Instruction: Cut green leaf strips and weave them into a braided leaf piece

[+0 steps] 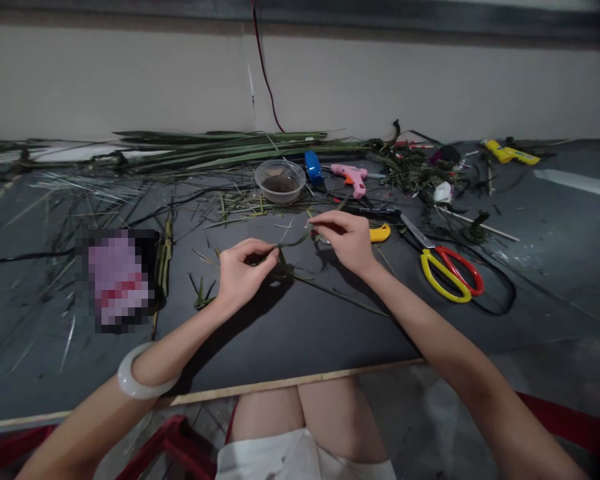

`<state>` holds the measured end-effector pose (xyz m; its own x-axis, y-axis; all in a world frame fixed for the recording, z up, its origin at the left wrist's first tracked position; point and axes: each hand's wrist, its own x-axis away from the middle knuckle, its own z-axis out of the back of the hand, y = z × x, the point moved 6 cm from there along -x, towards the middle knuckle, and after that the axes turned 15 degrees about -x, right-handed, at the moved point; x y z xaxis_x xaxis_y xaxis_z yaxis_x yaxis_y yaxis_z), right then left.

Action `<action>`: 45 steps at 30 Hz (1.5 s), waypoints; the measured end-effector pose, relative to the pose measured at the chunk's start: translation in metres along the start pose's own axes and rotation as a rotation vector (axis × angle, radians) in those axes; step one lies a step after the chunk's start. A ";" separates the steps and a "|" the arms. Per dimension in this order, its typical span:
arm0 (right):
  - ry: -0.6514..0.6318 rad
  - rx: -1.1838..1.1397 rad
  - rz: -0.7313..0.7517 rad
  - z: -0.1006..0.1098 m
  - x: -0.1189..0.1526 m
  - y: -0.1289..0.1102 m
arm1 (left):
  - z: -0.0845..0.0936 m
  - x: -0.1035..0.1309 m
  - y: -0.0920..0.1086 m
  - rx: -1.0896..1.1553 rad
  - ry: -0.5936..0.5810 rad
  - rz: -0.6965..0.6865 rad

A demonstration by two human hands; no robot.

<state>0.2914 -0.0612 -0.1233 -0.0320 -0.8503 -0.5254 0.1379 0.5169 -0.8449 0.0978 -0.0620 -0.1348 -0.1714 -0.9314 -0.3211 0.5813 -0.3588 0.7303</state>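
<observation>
A thin green leaf strip (298, 240) runs between my two hands above the dark table. My left hand (245, 268) pinches its left end, where several strands meet. The other end sits between the thumb and finger of my right hand (344, 239), held a little higher and farther away. A long narrow stem (337, 292) slants down to the right from below my left fingertips. Behind my right hand lies a tool with a yellow handle (380, 233), partly hidden. Scissors with red and yellow handles (450, 273) rest to the right of it.
Long green leaves (220, 150) are piled along the wall. In front stand a clear plastic bowl (280, 181), a blue tape roll (313, 169) and a pink glue gun (351, 179). A yellow glue gun (511, 153) lies far right. A blurred purple item (117, 277) is at left.
</observation>
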 end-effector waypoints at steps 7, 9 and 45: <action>0.029 -0.375 -0.315 -0.023 0.009 0.017 | 0.000 0.002 0.004 -0.012 0.012 -0.041; -0.021 -0.335 -0.253 -0.027 0.012 0.011 | -0.001 0.002 0.004 0.009 0.022 -0.058; 0.084 -0.890 -0.703 -0.016 0.021 0.027 | -0.012 0.005 0.013 0.066 -0.140 -0.209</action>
<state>0.2790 -0.0636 -0.1591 0.1050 -0.9876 0.1166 -0.6878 -0.1568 -0.7088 0.1136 -0.0707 -0.1345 -0.3933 -0.8343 -0.3863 0.4695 -0.5435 0.6959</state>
